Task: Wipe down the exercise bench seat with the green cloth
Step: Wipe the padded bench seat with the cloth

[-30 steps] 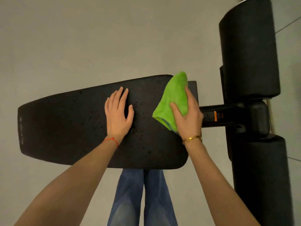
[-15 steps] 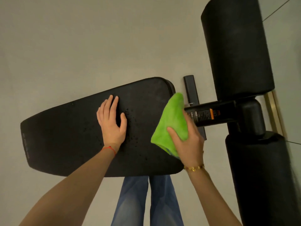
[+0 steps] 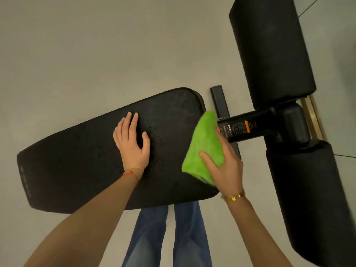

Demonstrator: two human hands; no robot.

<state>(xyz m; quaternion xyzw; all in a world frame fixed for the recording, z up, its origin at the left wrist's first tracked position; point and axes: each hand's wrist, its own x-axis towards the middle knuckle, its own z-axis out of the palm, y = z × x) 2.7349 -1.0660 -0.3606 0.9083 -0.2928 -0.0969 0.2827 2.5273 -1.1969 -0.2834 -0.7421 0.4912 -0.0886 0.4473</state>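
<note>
The black exercise bench seat (image 3: pixel 77 166) lies flat across the middle of the view, speckled with small droplets near its right half. My left hand (image 3: pixel 133 143) rests flat on the seat's middle, fingers spread, holding nothing. My right hand (image 3: pixel 225 166) presses the folded green cloth (image 3: pixel 206 143) against the seat's right end. The cloth overhangs the seat's right edge, and part of it lies under my fingers.
A black frame bar with an orange label (image 3: pixel 244 128) joins the seat to two thick black foam rollers, one at upper right (image 3: pixel 269 51) and one at lower right (image 3: pixel 312 199). A short black foot bar (image 3: pixel 219 99) lies on the grey floor (image 3: pixel 77 54). My jeans-clad legs (image 3: pixel 167 237) stand below the seat.
My right hand has drawn the green cloth along the seat's right end toward the near edge. The view has shifted, so the bench sits lower in frame. My left hand stays planted on the seat.
</note>
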